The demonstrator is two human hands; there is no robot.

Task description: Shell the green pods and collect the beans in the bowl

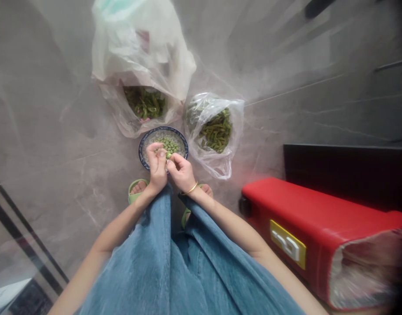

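Observation:
Over a blue-rimmed plate, my two hands meet with a small green bean pod between their fingertips. My left hand pinches it between thumb and fingers. From the other side, my right hand grips it in a tight pinch, a gold bangle at that wrist. Shelled green beans lie in the plate below. Part of the pod is hidden by my fingers.
A large white plastic bag with green pods stands beyond the plate. Right of it is a clear bag of more pods. A red wheeled bin stands at right on the grey floor. Green slippers are on my feet.

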